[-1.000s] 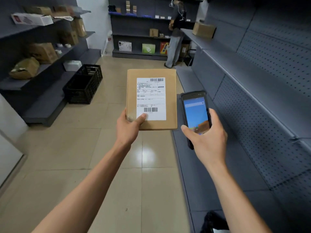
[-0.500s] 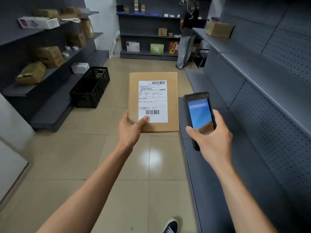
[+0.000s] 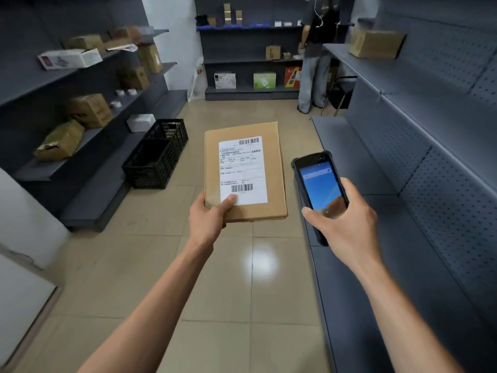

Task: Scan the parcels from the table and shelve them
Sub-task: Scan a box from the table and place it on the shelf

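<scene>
Two hands: both occupied, raised over the tiled floor (image 3: 150, 265).
Left hand (image 3: 208, 220): grips the flat brown cardboard parcel (image 3: 243, 170) at its near left corner, thumb on the white shipping label (image 3: 242, 170).
Right hand (image 3: 345, 223): fingers curled round the black handheld scanner (image 3: 318, 189), screen lit, thumb on its lower edge.
Parcel position: face up, just left of the scanner, apart from it.
Surroundings: grey shelf (image 3: 376, 170) at right; black plastic crate (image 3: 157, 153) at left.
</scene>
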### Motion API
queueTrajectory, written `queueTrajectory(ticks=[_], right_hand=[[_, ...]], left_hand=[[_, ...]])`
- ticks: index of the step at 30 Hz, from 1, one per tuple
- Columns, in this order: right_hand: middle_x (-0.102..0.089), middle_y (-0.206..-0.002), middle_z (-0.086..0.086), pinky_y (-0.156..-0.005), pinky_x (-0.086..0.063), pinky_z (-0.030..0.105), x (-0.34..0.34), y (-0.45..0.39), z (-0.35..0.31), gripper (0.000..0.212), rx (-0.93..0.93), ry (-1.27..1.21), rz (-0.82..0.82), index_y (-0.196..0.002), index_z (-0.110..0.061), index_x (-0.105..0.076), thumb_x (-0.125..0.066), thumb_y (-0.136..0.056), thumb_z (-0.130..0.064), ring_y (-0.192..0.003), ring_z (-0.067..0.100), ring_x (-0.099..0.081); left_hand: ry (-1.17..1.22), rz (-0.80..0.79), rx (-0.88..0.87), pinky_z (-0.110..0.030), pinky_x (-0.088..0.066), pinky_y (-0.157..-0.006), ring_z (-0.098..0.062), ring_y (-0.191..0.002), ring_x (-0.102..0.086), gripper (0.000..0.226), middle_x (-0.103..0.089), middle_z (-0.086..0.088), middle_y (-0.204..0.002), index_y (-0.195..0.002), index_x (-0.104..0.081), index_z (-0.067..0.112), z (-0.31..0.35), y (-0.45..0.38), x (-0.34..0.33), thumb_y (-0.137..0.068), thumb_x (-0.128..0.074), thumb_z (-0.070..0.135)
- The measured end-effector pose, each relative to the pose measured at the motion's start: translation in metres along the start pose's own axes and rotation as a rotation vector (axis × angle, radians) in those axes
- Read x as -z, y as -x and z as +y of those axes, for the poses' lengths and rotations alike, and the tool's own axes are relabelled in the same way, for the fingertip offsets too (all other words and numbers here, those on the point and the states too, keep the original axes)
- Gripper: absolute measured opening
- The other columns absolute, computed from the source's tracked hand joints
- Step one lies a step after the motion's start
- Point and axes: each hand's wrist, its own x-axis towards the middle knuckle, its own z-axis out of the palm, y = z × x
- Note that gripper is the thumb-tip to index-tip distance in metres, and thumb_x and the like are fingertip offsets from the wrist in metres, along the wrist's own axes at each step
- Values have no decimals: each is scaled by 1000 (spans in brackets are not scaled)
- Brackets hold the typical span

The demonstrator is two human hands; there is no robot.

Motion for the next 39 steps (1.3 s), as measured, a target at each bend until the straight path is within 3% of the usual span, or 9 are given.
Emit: queueTrajectory(ticks=[5, 8, 11, 14, 19, 23, 28, 33, 39], right_hand=[[-66, -81, -3, -73, -54, 37, -23, -48, 5, 41, -12, 28, -21, -102, -26, -59, -87, -74, -38, -82, 18, -62], [-65, -81, -4, -70, -53, 37, -44, -80, 9, 42, -34, 59, -23, -101, -26, -58, -87, -74, -40, -80, 15, -62], [-64, -80, -5, -63, -50, 33, -68, -120, 9, 41, -42, 83, -23, -97, -26, -56, -87, -73, -40, -75, 9, -60], [-65, -79, -6, -62, -45, 28, -94, -163, 0, 42, -48, 89, 4, -100, -27, -58, -87, -73, -40, -76, 6, -60], [-66, -82, -6, -65, -48, 29, -130, -222, -15, 42, -58, 94, 41, -102, -28, -59, -87, -73, -41, -77, 7, -61], [-67, -81, -5, -65, -47, 28, -144, -259, -20, 39, -78, 98, 81, -101, -30, -60, -85, -73, -40, -77, 8, -62], [-64, -76, -7, -62, -44, 22, -146, -304, -16, 36, -90, 98, 133, -99, -34, -60, -86, -74, -39, -76, 5, -61], [-63, -76, -7, -64, -46, 30, -129, -362, 0, 39, -96, 137, 193, -96, -31, -58, -84, -72, -46, -74, 7, -59], [-63, -77, -10, -57, -39, 15, -93, -428, 23, 37, -80, 129, 293, -92, -42, -55, -86, -72, -46, -75, 1, -60]], left_hand=[[26, -6, 8, -27, -52, -70, 2, -83, -73, 28, -78, 19, -98, -107, -70, 29, -7, -61, -18, -83, -82, 35], [19, -35, 9, -26, -52, -71, -1, -83, -74, 30, -79, 15, -98, -107, -71, 27, -14, -104, -28, -81, -84, 35], [22, -70, -7, -27, -57, -76, -8, -94, -75, 32, -79, 13, -101, -110, -72, 26, -15, -154, -36, -81, -85, 30], [0, -119, -53, -14, -55, -75, -2, -96, -74, 33, -78, 19, -103, -113, -71, 29, -9, -206, -40, -83, -84, 29], [-8, -146, -73, -23, -55, -81, 1, -93, -73, 34, -78, 20, -101, -112, -71, 27, 13, -293, -49, -82, -85, 32], [21, -185, -96, -18, -55, -77, 0, -93, -74, 34, -78, 19, -100, -109, -73, 28, 32, -343, -69, -80, -86, 37], [30, -230, -99, -41, -59, -92, -10, -97, -75, 47, -79, 14, -102, -109, -74, 28, 50, -394, -108, -70, -86, 51], [21, -299, -123, -49, -59, -95, -13, -96, -76, 43, -79, 13, -101, -104, -77, 32, 70, -444, -172, -69, -86, 55], [-8, -369, -177, -48, -58, -96, -12, -97, -76, 45, -79, 13, -102, -106, -77, 31, 102, -490, -257, -68, -86, 55]])
